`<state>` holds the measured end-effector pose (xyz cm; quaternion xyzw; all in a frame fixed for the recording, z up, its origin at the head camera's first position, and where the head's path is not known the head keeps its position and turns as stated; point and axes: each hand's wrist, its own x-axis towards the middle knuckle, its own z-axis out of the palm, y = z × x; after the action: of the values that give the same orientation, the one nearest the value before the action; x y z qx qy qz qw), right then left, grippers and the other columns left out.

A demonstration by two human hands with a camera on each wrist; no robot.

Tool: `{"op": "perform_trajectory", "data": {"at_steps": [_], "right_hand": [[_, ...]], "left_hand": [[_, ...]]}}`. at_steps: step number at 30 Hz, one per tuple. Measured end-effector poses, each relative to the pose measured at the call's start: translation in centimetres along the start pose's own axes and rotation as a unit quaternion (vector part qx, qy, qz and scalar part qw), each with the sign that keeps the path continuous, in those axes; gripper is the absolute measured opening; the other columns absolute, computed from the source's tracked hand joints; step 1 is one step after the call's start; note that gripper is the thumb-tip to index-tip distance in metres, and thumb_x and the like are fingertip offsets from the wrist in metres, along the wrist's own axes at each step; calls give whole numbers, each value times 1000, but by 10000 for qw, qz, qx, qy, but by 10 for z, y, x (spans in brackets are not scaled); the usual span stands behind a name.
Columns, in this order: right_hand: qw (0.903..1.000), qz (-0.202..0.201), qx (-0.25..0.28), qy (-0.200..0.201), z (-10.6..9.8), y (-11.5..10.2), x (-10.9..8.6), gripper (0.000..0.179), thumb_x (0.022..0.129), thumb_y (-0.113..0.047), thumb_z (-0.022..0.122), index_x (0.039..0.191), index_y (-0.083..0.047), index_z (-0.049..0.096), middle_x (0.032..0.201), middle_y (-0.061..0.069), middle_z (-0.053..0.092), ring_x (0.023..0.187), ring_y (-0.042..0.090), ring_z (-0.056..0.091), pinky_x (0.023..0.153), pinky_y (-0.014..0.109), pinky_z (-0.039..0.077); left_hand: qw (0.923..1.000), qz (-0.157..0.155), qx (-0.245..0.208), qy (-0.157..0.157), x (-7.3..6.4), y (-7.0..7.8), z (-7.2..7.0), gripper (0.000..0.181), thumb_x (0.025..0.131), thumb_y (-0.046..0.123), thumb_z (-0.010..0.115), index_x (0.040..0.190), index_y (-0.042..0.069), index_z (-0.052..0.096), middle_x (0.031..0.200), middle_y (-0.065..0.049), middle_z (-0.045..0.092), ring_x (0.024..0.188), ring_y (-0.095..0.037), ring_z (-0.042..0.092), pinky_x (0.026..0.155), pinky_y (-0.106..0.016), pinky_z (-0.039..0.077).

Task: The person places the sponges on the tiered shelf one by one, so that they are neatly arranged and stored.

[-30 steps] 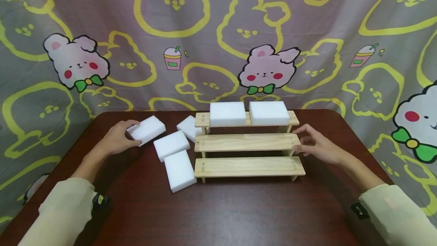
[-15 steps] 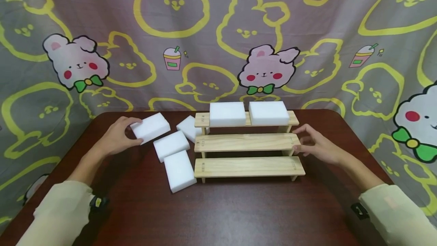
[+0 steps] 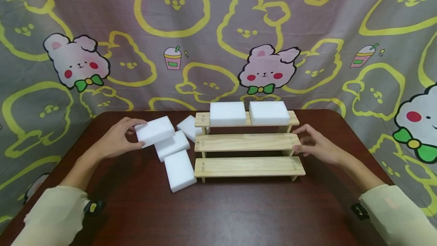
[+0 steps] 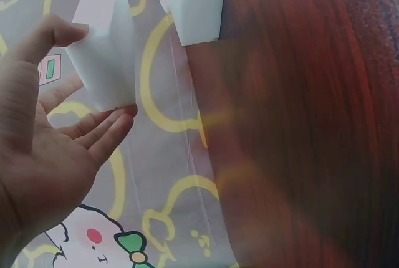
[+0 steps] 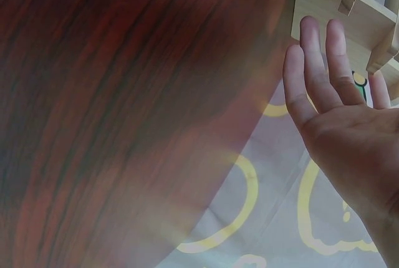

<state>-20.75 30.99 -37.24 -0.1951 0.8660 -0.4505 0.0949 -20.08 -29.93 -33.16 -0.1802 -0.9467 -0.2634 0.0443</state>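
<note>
In the head view my left hand [image 3: 119,139] pinches a white foam block [image 3: 155,131] by its left end, thumb on the near side and fingers on the far side. This block overlaps a second foam block [image 3: 175,148] behind it. The left wrist view shows the held block [image 4: 106,50] between thumb and fingertips, off the tabletop. My right hand [image 3: 317,147] is at the right end of a three-step wooden display rack [image 3: 246,142]. Its thumb and index finger are at the rack's end; the other fingers extend loosely in the right wrist view.
Two white blocks [image 3: 227,113] sit side by side on the rack's top step. Another block [image 3: 179,171] lies left of the bottom step, and one [image 3: 189,127] is partly behind the rack's left end. A patterned curtain [image 3: 205,41] hangs behind the dark wooden table [image 3: 239,212].
My left hand has moved the held foam block to the right, and it has risen off the table, partly covering the block beside it. The right hand and the rack have not moved.
</note>
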Motion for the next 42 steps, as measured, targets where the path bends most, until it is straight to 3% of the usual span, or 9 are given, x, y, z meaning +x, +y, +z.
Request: {"op": "perform_trajectory", "data": {"at_steps": [16,42], "right_hand": [[10000,-30,-14,3,-1,-3,-1,49,101,-12,68,137,1,38,97,15,71,90,24,72,73,39,58],[10000,-63,41,12,0,0,0,48,100,-12,68,136,2,39,97,17,70,90,24,72,73,39,58]], "left_hand": [[9982,558,-228,-13,-1,12,-1,64,78,11,89,134,0,60,123,-19,56,104,-37,61,91,-59,56],[9950,907,-307,-294,0,34,0,64,74,5,90,131,3,63,129,-15,57,111,-32,57,93,-56,56]]}}
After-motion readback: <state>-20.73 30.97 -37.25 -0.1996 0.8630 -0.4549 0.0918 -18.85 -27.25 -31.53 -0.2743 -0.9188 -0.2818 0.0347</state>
